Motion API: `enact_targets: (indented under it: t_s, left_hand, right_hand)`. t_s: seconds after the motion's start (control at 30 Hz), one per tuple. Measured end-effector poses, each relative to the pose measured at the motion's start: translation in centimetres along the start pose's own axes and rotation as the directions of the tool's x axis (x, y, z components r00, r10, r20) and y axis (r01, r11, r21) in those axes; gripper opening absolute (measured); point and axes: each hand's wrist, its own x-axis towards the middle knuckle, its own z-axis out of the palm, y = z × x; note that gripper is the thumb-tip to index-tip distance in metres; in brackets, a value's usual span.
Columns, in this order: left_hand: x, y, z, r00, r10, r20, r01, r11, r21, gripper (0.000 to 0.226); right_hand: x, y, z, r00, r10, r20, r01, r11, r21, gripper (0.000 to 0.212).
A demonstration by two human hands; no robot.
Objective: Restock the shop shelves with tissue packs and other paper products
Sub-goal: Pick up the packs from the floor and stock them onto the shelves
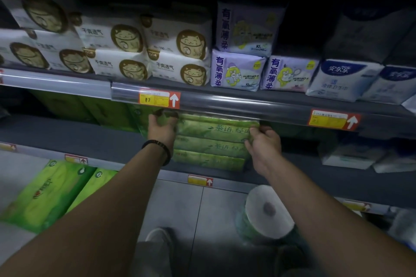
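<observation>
Tissue pack (211,132), green wrap, three layers stacked, sitting on shelf (90,139); left hand (162,128) and right hand (264,141) are gripping its ends.

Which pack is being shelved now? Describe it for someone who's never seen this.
Find the grey shelf rail with two yellow price tags. Just below it, between them, is a green tissue pack, three layers stacked. Unlike the green packs farther left, it has the left hand and right hand gripping its ends.
</observation>
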Motion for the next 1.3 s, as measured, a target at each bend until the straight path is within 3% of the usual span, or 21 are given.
enact_targets:
  t_s: [0.07,0.13,0.2,0.27,0.3,0.37,0.43,0.53,0.63,0.73,0.8,0.97,1.1,1.2,1.3]
  left_hand:
    - [0.0,0.0,-0.7,0.999,-0.04,0.017,0.04,0.999,-0.005,0.039]
    - [0.2,-0.2,-1.3,0.996,-0.092,-0.007,0.092,0.996,0.02,0.064]
    - [-0.9,0.1,-1.4,0.985,-0.172,-0.028,0.175,0.978,0.115,0.082]
    - [-3.9,1.2,-1.2,0.971,-0.231,0.061,0.188,0.897,0.401,0.08]
    - [-5.8,1.8,-1.0,0.953,-0.253,0.165,0.113,0.806,0.581,0.07]
    - [-10.6,3.3,-0.3,0.863,-0.322,0.389,-0.139,0.589,0.796,0.047]
    - [-15.0,4.0,0.5,0.737,-0.394,0.549,-0.434,0.347,0.831,0.041]
    - [-19.9,3.8,1.6,0.647,-0.498,0.577,-0.629,0.079,0.774,0.048]
    - [-22.4,2.5,2.4,0.579,-0.62,0.529,-0.681,-0.012,0.732,0.052]
    - [-22.4,0.3,3.4,0.597,-0.631,0.496,-0.7,-0.108,0.706,0.06]
    - [-21.8,-0.9,4.1,0.603,-0.636,0.481,-0.708,-0.151,0.69,0.064]
    - [-20.1,-2.2,5.6,0.532,-0.617,0.58,-0.772,-0.073,0.632,0.06]
    - [-19.0,-2.9,6.1,0.526,-0.63,0.571,-0.793,-0.12,0.597,0.06]
    - [-18.4,-3.5,5.7,0.538,-0.623,0.568,-0.781,-0.114,0.615,0.07]
    - [-18.3,-4.6,5.4,0.59,-0.565,0.577,-0.729,-0.067,0.681,0.099]
  right_hand:
    - [0.3,-0.2,-0.4,1.0,0.006,0.027,-0.004,0.999,-0.054,0.019]
    - [0.1,-0.4,-1.2,0.999,0.004,0.044,0.002,0.988,-0.156,0.044]
    - [-0.8,-0.8,-2.5,0.999,-0.026,0.041,0.036,0.966,-0.258,0.059]
    - [-2.0,-1.4,-4.4,0.998,-0.053,0.043,0.066,0.909,-0.411,0.062]
    - [-2.7,-1.6,-5.6,0.996,-0.055,0.064,0.08,0.86,-0.505,0.061]
    - [-3.9,-2.0,-8.2,0.984,-0.022,0.175,0.141,0.693,-0.707,0.057]
    - [-5.0,-1.9,-10.9,0.959,0.071,0.274,0.215,0.446,-0.869,0.06]
    - [-6.4,-0.8,-13.8,0.93,0.236,0.281,0.273,0.067,-0.96,0.086]
    - [-6.8,2.4,-16.0,0.918,0.278,0.284,0.319,-0.088,-0.944,0.123]
    - [-6.7,5.8,-17.0,0.891,0.289,0.351,0.41,-0.178,-0.895,0.15]
    - [-6.4,7.3,-16.9,0.873,0.254,0.417,0.475,-0.245,-0.845,0.154]
    - [-5.1,9.0,-15.8,0.872,0.205,0.445,0.488,-0.273,-0.829,0.153]
    - [-4.4,8.8,-15.2,0.876,0.17,0.451,0.482,-0.3,-0.823,0.14]
    - [-4.7,6.6,-14.3,0.879,0.211,0.427,0.469,-0.224,-0.854,0.132]
    - [-5.5,2.7,-13.7,0.887,0.268,0.377,0.42,-0.124,-0.899,0.134]
